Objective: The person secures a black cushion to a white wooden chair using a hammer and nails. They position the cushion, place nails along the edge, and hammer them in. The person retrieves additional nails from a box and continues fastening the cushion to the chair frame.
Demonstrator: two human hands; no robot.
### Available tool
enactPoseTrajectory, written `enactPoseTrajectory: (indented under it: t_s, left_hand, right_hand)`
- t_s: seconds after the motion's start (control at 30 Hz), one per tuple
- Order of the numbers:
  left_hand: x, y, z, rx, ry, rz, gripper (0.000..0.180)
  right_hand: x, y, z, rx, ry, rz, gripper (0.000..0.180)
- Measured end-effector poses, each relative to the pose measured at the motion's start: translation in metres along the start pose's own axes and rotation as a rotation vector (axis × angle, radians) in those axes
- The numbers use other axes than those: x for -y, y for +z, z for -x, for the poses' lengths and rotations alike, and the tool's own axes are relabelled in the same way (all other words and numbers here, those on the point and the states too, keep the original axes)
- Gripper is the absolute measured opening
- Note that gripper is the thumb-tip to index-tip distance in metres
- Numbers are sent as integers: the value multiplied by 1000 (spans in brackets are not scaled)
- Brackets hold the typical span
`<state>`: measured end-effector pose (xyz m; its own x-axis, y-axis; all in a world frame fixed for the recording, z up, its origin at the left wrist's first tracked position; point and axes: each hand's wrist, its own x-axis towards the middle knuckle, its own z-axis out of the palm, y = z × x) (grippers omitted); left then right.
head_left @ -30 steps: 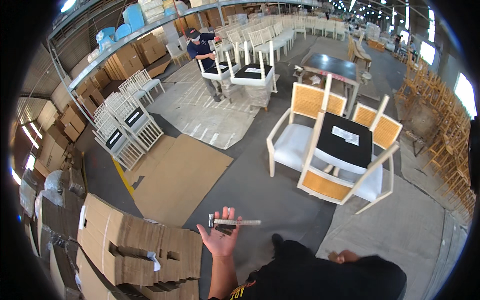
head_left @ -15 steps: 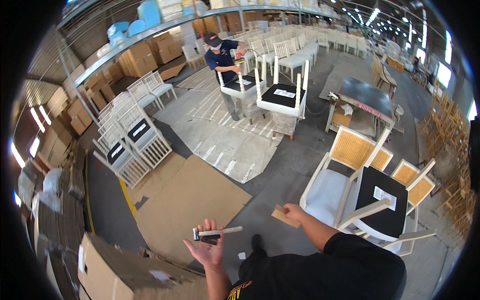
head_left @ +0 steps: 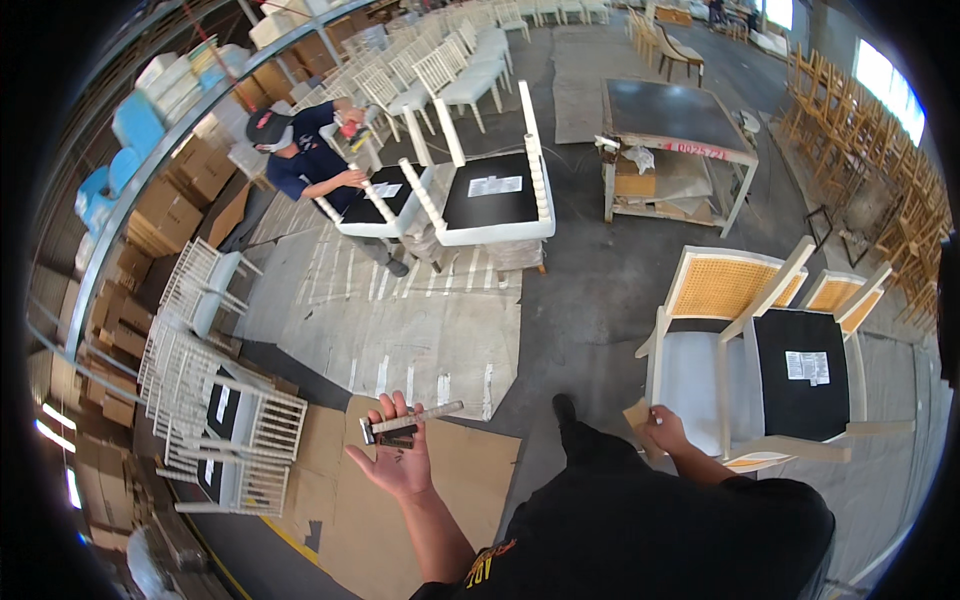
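A wide sheet of pale floor covering [head_left: 400, 330] spreads across the concrete, and everything else sits around it. On its far edge two white chairs [head_left: 470, 190] lie overturned, black undersides up, with a co-worker [head_left: 310, 160] in dark clothes and a cap bent over them. Beyond the sheet to the right stands a workbench [head_left: 675, 135] with a dark top. Right of the sheet, a cane-backed chair [head_left: 715, 330] stands with another chair [head_left: 805, 385] upended on it, black seat base showing. Left of the sheet leans a stack of white slatted chairs [head_left: 215, 400]. At the sheet's near edge lies flat brown cardboard [head_left: 400, 490].

Above that cardboard, the left hand [head_left: 400, 455] is palm up, fingers spread, not closed; across the fingers rests a small metal hand tool [head_left: 410, 425] with a long pale bar, a dark block beneath it, possibly a staple strip. The right hand [head_left: 665, 430], beside the cane-backed chair's seat, pinches a small tan piece [head_left: 637, 413] between thumb and fingers.
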<state>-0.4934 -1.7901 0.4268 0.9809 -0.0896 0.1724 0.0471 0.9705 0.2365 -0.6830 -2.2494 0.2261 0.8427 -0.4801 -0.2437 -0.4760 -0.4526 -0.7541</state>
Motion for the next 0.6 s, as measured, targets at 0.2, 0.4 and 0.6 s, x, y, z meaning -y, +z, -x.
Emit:
enactPoseTrajectory:
  t_s: [0.2, 0.4, 0.6]
  left_hand:
    - [44, -28, -162, 35, -80, 88, 76]
    - [79, -51, -287, -84, -173, 129, 82]
    - [92, -112, -414, -90, -375, 118, 81]
  right_hand:
    - [127, 53, -179, 5, -133, 281, 53]
    - [259, 97, -361, 45, -460, 498, 59]
    - [332, 157, -519, -128, -498, 551, 63]
